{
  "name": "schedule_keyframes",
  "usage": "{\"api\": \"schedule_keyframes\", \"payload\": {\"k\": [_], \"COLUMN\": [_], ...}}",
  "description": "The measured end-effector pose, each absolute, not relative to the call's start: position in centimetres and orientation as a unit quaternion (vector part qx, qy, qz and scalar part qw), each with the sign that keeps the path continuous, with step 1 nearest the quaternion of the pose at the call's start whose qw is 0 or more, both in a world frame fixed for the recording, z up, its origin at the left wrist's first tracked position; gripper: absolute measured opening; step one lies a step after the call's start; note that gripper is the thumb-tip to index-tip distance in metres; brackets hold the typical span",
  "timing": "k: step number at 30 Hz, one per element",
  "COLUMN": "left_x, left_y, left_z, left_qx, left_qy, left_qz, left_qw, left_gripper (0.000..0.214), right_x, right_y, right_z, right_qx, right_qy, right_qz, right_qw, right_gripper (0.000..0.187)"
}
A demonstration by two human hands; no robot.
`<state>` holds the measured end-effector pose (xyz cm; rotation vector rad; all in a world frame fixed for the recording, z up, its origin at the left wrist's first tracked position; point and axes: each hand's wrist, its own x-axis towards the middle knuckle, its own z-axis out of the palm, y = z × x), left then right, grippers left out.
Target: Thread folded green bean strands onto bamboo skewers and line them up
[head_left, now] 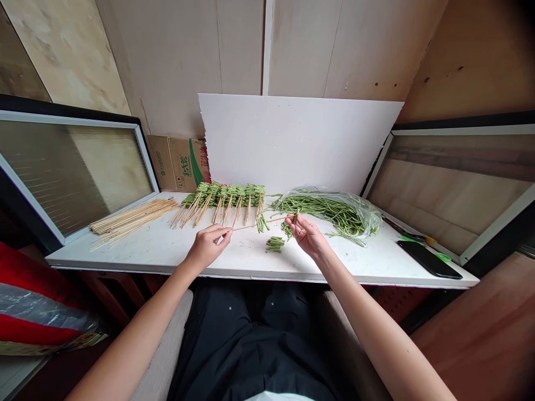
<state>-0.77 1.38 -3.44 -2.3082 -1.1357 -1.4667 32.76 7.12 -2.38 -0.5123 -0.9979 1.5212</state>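
Observation:
My left hand (210, 244) pinches one end of a thin wooden skewer (243, 227), held nearly level above the table. Several short green bean pieces (262, 223) hang threaded on the skewer's middle. At its far end my right hand (306, 235) closes its fingertips on a green bean piece (296, 216) at the tip. Just below, on the white table, lies a small pile of cut bean pieces (275, 244), with another small bunch (287, 229) partly hidden behind my right hand.
Finished bean skewers (225, 196) are stacked at the back. Bare skewers (134, 217) lie at left. Long green beans (334, 207) spill from a clear plastic bag (370, 214). A black phone (429, 259) and scissors (403, 229) lie right. A cardboard box (178, 161) stands behind.

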Motion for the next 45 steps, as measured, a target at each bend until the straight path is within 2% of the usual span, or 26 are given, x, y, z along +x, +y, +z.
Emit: {"api": "schedule_keyframes", "payload": {"k": [16, 25, 45], "left_x": [-1.0, -1.3, -1.8], "left_y": [1.6, 1.2, 1.0], "left_z": [-3.7, -3.2, -3.0], "left_qx": [-0.772, -0.792, -0.816], "left_qy": [-0.388, -0.375, -0.349], "left_qz": [-0.495, -0.462, -0.435], "left_qw": [0.090, 0.137, 0.150], "left_gripper": [0.023, 0.024, 0.028], "right_x": [32.8, 33.6, 33.6], "right_y": [7.2, 7.3, 7.1], "right_z": [-2.3, -1.8, -1.7], "right_qx": [-0.246, -0.278, -0.296], "right_qy": [-0.451, -0.473, -0.482], "right_qz": [0.627, 0.591, 0.606], "right_qw": [0.586, 0.591, 0.560], "right_gripper": [0.032, 0.033, 0.033]}}
